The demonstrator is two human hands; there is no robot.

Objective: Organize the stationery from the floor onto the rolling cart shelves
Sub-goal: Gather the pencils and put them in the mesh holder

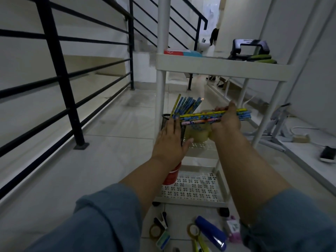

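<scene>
The rolling cart is matt white plastic with perforated shelves; the pencil cup is black metal mesh; the pencils wear glossy printed coats; the floor tiles are smooth, faintly shiny; the railing is matt black metal

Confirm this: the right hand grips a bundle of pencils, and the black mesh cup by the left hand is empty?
Not empty: the head view shows the black mesh cup holds pencils. The right hand does grip a bundle of pencils, and the left hand is by the cup.
</scene>
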